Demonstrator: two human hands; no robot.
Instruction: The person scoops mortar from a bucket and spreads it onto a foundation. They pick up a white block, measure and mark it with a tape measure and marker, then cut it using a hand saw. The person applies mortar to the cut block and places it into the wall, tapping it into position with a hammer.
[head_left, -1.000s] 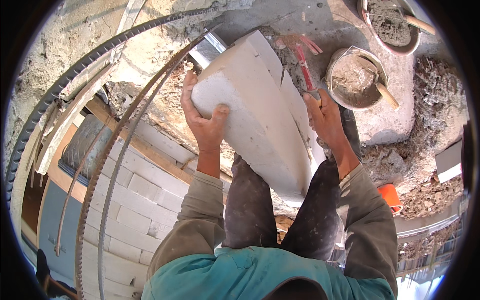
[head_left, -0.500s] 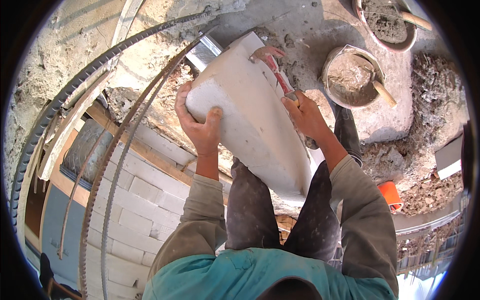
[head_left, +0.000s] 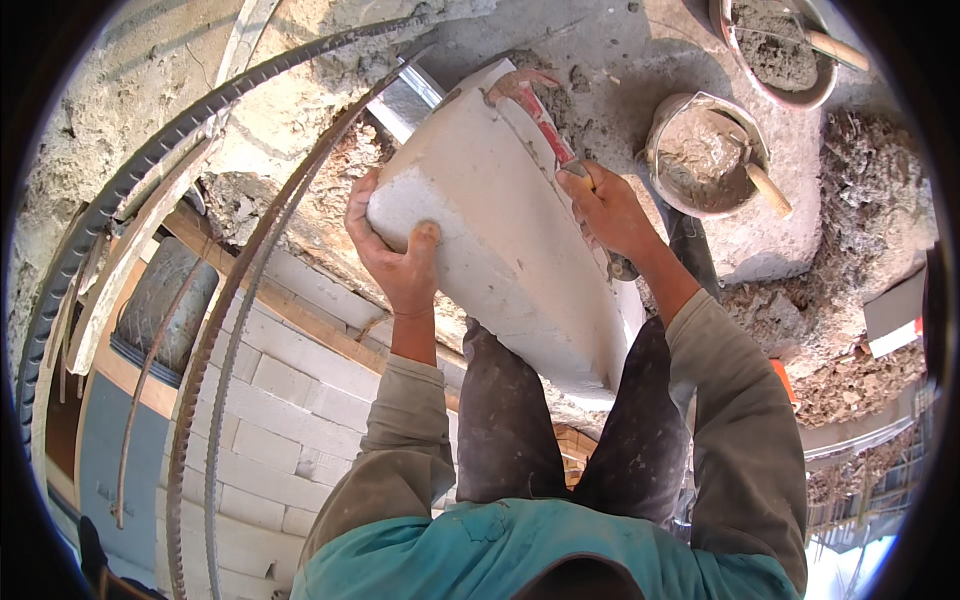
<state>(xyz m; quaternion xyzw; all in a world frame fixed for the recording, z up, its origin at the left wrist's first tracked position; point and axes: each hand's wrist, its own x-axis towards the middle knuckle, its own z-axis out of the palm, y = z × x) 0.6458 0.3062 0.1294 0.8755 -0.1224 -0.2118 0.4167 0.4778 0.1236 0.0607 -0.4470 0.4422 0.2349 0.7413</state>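
Observation:
A long pale white block (head_left: 500, 240) lies slanted between my knees, its far end upper left. My left hand (head_left: 395, 250) grips its left corner, thumb pressed on the near face, fingers curled round the side. My right hand (head_left: 620, 220) is closed on a claw hammer with a red shaft (head_left: 540, 122) and yellowish grip, held along the block's right edge; the hammer head lies at the block's far end, though whether it touches is unclear. A bright metal bar (head_left: 410, 95) sits just behind the block.
Two buckets of grey mortar (head_left: 700, 150) (head_left: 775, 45) with wooden-handled tools stand at upper right. Bent rebar (head_left: 140, 150) and timber strips (head_left: 120, 270) curve along the left, above white blockwork (head_left: 260, 430). Rubble (head_left: 860, 180) and an orange object (head_left: 783, 380) lie at right.
My right hand has moved up and left, bringing the hammer from beside the block to over its far right edge. My left hand has shifted slightly left, still on the block.

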